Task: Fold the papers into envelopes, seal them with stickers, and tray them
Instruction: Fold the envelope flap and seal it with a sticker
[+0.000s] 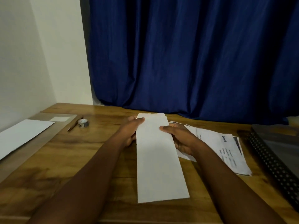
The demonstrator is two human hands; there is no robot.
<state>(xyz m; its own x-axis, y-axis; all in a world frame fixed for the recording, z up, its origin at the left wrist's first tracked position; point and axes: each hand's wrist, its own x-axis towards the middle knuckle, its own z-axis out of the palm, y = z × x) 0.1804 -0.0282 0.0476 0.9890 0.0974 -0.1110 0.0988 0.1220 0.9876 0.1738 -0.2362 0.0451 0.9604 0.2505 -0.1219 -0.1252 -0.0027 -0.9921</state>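
A long white paper (pixel 159 162), folded lengthwise into a narrow strip, lies on the wooden table (pixel 77 159) and points away from me. My left hand (pixel 131 129) grips its left edge near the far end, thumb on top. My right hand (pixel 179 138) grips the right edge, thumb pressed onto the sheet. Under and beside the right hand lies a stack of printed papers (pixel 226 149). A roll of grey tape (pixel 83 123) sits at the back left. At the right edge stands a dark perforated tray (pixel 275 162).
A pencil (pixel 74 124) lies next to the tape. A white sheet (pixel 21 136) rests on a lighter board at the left, with a small pale sheet (pixel 59 119) behind it. A blue curtain (pixel 186 59) hangs behind the table, a white wall at left.
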